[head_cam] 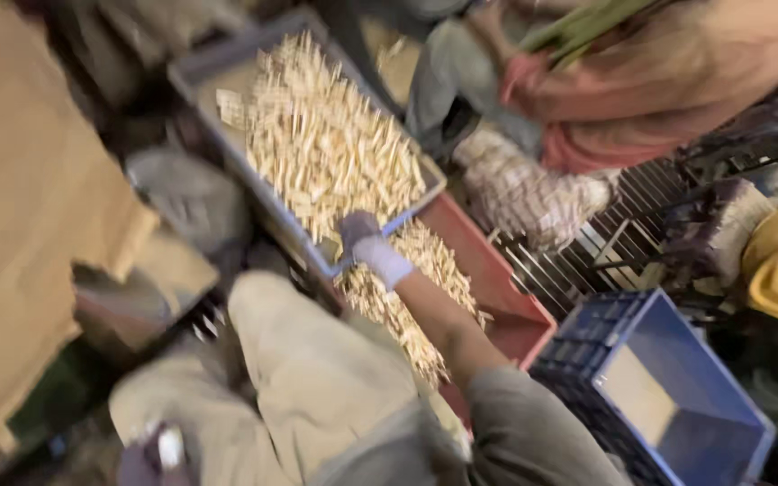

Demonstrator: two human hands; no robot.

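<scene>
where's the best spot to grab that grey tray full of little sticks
Probably the grey tray's near rim, where the gloved right hand already rests. It tilts down toward the red tray, so that low edge is closest; a second hold on the far rim would likely steady it.

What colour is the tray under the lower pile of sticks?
Red, seen in the head view; the gloved right hand grips the grey-blue tray above it.

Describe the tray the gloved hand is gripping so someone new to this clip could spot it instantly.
Start at the person's pale trouser leg at bottom centre and follow the right hand in its glove upward. Its grip rests on the near edge of a grey-blue tray heaped with pale little sticks. Unlike the red tray beneath and the deep blue crate to the right, it is shallow and tilted.
</scene>
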